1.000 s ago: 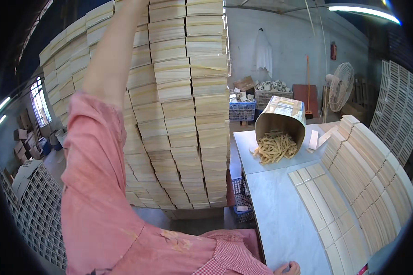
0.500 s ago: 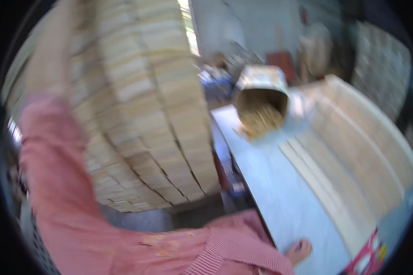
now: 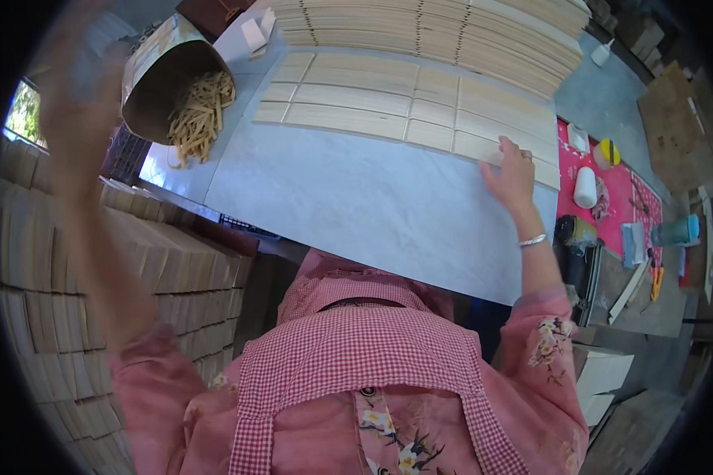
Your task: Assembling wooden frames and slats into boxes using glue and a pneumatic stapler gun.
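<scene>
My right hand (image 3: 513,174) rests on the right end of a pale wooden slat panel (image 3: 356,119), near its front edge. Its thumb and fingers are apart, and it holds nothing visible. The panel lies flat on a grey-white marbled tabletop (image 3: 317,202), with thin grooves or strips crossing its slats. My left hand (image 3: 83,103) is raised at the far left, smeared by motion, so its fingers cannot be made out. Beside it, a tipped-over container (image 3: 146,99) lies with its mouth toward me, spilling short wooden strips (image 3: 198,119) onto the table.
Behind the panel rises a stack of similar slatted panels (image 3: 428,36). Tall stacks of wooden boards (image 3: 47,269) fill the left side. On the right, a red cloth (image 3: 610,214) bears a white spool (image 3: 585,188) and a yellow tape roll (image 3: 606,153); orange-handled scissors (image 3: 656,277) lie nearer.
My view has swung from the board stacks on the left toward the table. My left arm is still raised at the left. My right hand now shows on the panel.
</scene>
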`<action>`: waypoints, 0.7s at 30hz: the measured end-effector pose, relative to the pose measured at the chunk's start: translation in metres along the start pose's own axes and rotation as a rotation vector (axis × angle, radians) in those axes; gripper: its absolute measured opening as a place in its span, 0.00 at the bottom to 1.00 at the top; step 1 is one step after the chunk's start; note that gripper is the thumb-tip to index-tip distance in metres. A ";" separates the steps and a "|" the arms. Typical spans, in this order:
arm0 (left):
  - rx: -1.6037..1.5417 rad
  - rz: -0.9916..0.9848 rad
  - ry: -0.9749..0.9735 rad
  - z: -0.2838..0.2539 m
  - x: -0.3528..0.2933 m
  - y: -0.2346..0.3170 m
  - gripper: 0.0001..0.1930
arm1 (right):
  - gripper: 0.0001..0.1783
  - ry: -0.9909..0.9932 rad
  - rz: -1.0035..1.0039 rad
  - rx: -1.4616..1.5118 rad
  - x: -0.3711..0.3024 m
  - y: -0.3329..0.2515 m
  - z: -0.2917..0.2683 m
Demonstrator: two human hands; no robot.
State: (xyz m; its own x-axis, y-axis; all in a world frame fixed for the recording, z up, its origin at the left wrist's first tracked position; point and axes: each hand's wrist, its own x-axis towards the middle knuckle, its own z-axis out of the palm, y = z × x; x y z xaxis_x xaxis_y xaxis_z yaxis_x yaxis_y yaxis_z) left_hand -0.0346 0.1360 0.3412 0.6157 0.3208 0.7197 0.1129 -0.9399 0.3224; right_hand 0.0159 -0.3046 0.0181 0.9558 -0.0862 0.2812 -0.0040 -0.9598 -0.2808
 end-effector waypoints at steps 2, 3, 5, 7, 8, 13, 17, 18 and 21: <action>-0.198 0.583 -0.119 0.062 -0.021 -0.035 0.25 | 0.30 -0.106 -0.057 -0.026 0.015 -0.008 -0.012; -0.204 0.627 -0.153 0.086 -0.030 -0.048 0.26 | 0.31 -0.210 -0.094 -0.072 0.022 -0.014 -0.021; -0.288 0.509 -0.346 0.126 -0.056 -0.072 0.28 | 0.32 -0.418 -0.150 -0.173 0.032 -0.017 -0.027; -0.239 0.426 -0.502 0.159 -0.073 -0.092 0.30 | 0.31 -0.429 -0.169 -0.158 0.041 -0.009 -0.027; -0.248 0.422 -0.504 0.178 -0.077 -0.103 0.30 | 0.30 -0.439 -0.174 -0.144 0.041 -0.002 -0.027; 0.125 0.581 -0.561 0.261 -0.083 -0.175 0.29 | 0.25 -0.449 -0.227 -0.163 0.041 -0.007 -0.047; 0.304 0.624 -0.571 0.281 -0.072 -0.188 0.22 | 0.20 -0.444 -0.220 -0.208 0.052 -0.018 -0.074; 0.330 0.607 -0.640 0.278 -0.065 -0.181 0.19 | 0.19 -0.455 -0.168 -0.197 0.052 -0.017 -0.080; 0.378 0.565 -0.774 0.268 -0.061 -0.171 0.14 | 0.17 -0.471 -0.070 -0.181 0.053 -0.013 -0.092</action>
State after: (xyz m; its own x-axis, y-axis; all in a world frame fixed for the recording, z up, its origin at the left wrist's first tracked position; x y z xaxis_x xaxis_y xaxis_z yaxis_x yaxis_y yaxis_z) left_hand 0.1180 0.2461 0.0773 0.9736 -0.2173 0.0701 -0.1937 -0.9484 -0.2509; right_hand 0.0399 -0.3214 0.1215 0.9843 0.0694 -0.1625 0.0533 -0.9934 -0.1013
